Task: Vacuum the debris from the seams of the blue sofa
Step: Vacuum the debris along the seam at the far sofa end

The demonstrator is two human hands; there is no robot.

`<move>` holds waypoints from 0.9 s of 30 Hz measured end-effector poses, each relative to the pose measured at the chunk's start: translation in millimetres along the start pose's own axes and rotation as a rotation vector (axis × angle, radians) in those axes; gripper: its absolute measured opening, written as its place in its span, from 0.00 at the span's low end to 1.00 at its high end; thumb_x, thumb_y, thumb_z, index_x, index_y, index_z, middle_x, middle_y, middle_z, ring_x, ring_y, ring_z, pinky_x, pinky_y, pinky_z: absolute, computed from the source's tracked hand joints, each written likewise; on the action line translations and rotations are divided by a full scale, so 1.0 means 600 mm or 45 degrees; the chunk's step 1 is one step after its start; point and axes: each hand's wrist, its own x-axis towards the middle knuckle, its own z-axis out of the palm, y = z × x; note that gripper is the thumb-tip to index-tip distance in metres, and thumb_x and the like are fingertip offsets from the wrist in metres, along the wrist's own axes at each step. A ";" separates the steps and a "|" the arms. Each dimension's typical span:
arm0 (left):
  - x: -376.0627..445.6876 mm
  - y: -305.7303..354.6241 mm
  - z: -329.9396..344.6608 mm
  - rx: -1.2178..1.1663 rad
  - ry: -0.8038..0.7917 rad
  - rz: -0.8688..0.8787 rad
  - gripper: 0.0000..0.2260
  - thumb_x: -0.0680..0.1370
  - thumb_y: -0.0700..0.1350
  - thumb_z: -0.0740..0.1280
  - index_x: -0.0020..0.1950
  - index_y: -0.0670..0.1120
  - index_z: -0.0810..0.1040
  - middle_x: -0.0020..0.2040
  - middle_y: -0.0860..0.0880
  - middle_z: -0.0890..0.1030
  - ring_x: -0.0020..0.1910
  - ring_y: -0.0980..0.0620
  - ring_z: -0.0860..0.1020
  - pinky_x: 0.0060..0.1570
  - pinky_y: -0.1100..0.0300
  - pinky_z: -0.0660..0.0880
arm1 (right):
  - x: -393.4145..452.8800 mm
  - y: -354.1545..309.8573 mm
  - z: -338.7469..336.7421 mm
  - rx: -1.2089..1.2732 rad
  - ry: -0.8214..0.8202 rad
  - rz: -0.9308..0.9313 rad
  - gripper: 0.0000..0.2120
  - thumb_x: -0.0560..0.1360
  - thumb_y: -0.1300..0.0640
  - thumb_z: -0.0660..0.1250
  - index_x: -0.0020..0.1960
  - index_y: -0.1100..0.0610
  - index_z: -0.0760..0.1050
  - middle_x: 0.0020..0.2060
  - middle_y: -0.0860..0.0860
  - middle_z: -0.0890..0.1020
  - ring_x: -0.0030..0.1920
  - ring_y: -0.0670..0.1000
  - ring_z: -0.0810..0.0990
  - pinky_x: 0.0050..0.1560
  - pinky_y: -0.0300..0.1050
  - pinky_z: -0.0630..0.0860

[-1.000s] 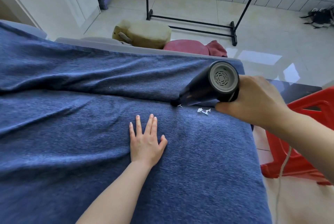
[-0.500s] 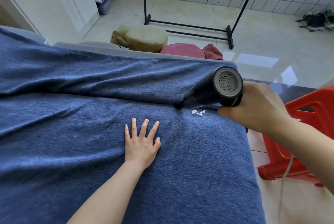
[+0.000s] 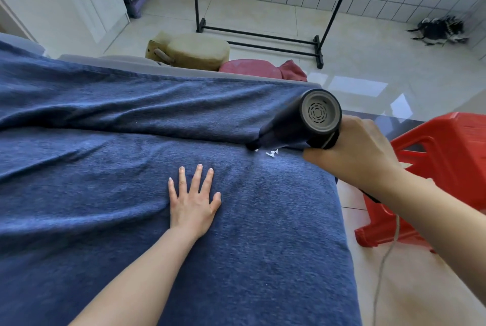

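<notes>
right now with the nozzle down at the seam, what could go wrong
1. The vacuum nozzle sits in the seam just left of the white debris, so a further pass leftward would likely miss it.
2. The sofa cover is loose and wrinkled; suction may pull the fabric in, though the left hand lies flat on it.
3. The cord trails on the floor by the red stool and could snag.

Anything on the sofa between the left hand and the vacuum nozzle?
Head view: only bare blue sofa fabric between left hand and vacuum nozzle; the white debris lies just right of that line.
</notes>
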 end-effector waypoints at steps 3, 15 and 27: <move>-0.010 0.037 -0.001 -0.057 -0.050 0.052 0.32 0.73 0.66 0.34 0.77 0.62 0.38 0.79 0.55 0.38 0.75 0.37 0.33 0.69 0.32 0.34 | -0.017 0.010 -0.011 -0.026 0.016 0.060 0.14 0.65 0.46 0.72 0.34 0.45 0.66 0.32 0.42 0.73 0.44 0.60 0.77 0.43 0.49 0.70; 0.001 0.064 0.001 -0.094 -0.150 0.017 0.28 0.78 0.66 0.49 0.74 0.69 0.37 0.77 0.58 0.34 0.73 0.36 0.29 0.66 0.28 0.35 | -0.006 0.050 -0.005 -0.022 -0.010 0.153 0.14 0.68 0.49 0.73 0.35 0.48 0.68 0.32 0.43 0.74 0.45 0.59 0.76 0.42 0.47 0.67; 0.021 0.149 -0.014 -0.125 -0.096 0.083 0.26 0.80 0.63 0.47 0.76 0.66 0.40 0.78 0.59 0.38 0.75 0.40 0.32 0.66 0.27 0.37 | -0.013 0.095 -0.033 -0.002 0.022 0.149 0.13 0.64 0.44 0.72 0.36 0.49 0.71 0.37 0.50 0.81 0.46 0.62 0.80 0.43 0.51 0.74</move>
